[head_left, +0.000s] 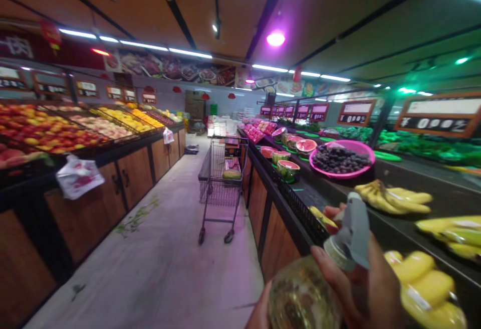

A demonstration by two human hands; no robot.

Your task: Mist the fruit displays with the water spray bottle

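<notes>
A clear spray bottle [302,294] with a grey-white trigger head is close to the camera at the lower right. My right hand [379,289] is closed around its neck, with fingers up by the trigger head. A small part of my left hand [258,310] shows at the bottom edge, pressed against the bottle's left side; most of it is out of frame. Beyond the bottle lies a bunch of bananas [393,197] on the dark counter. Wrapped yellow fruit [428,284] sits right of my right hand. A pink basket [313,165] holds dark grapes.
A shopping cart [221,196] stands in the aisle against the right counter. Cut watermelons [288,167] line that counter's edge. Fruit bins [56,128] run along the left, with a plastic bag [78,176] hanging there. Green leaves [137,216] lie on the floor.
</notes>
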